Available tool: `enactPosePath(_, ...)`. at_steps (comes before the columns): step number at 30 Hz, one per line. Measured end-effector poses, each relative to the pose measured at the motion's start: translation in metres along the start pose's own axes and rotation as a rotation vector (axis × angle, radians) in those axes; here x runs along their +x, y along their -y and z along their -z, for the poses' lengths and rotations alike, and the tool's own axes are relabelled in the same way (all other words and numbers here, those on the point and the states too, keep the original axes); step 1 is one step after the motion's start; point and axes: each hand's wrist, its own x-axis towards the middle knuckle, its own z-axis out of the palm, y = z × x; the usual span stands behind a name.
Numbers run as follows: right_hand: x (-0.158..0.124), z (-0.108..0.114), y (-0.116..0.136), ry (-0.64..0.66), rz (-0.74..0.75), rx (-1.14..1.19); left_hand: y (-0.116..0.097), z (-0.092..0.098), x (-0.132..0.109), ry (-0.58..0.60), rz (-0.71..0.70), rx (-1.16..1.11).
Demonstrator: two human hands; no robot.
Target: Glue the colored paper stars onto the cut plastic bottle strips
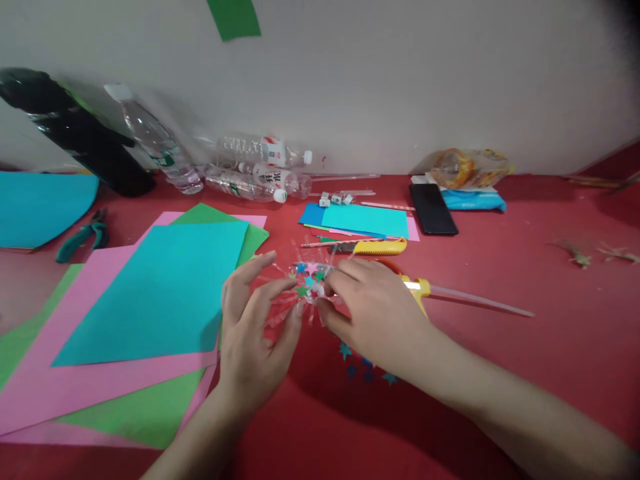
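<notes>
Between my hands sits a clear plastic piece (311, 301) with thin strips fanning out all round. Small paper stars (301, 291) in blue, pink, green and turquoise lie in its middle. My left hand (257, 327) is at its left side, fingers apart and curved, thumb and forefinger tips close to the rim. Whether they touch it I cannot tell. My right hand (373, 307) reaches in from the right, thumb and fingers pinched together at the stars; what is in the pinch is hidden. More blue stars (345, 351) lie on the red table below my right hand.
Coloured paper sheets (165, 293) and pliers (87, 237) lie left. Behind are plastic bottles (245, 183), paper strips (367, 219), a yellow cutter knife (380, 247) and a black phone (433, 209). A yellow glue gun (419, 287) with a glue stick lies right.
</notes>
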Motion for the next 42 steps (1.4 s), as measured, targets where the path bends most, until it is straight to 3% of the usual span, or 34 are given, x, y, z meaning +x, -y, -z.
enactPosePath(6,-0.002,-0.003,-0.001,-0.053,0.027,-0.039,0.004,0.001,-0.001,0.039,-0.005,-0.010)
enactPosePath(16,-0.001,0.021,-0.010,-0.086,0.014,0.068,0.004,0.003,0.000,0.063,-0.024,-0.010)
enactPosePath(24,0.000,0.024,-0.009,-0.070,0.135,0.139,0.003,0.003,-0.001,0.029,-0.034,-0.031)
enactPosePath(30,-0.005,0.043,-0.016,-0.095,0.011,0.100,0.003,0.006,0.000,0.039,-0.049,-0.061)
enactPosePath(34,-0.010,0.053,-0.021,0.032,-0.084,0.049,0.002,0.007,0.002,0.023,-0.061,-0.077)
enactPosePath(39,-0.031,0.030,-0.029,0.224,-0.047,0.013,-0.004,0.009,0.003,-0.079,-0.104,-0.121)
enactPosePath(42,-0.049,0.011,-0.038,0.199,0.028,0.012,-0.005,0.010,-0.001,-0.075,-0.139,-0.164)
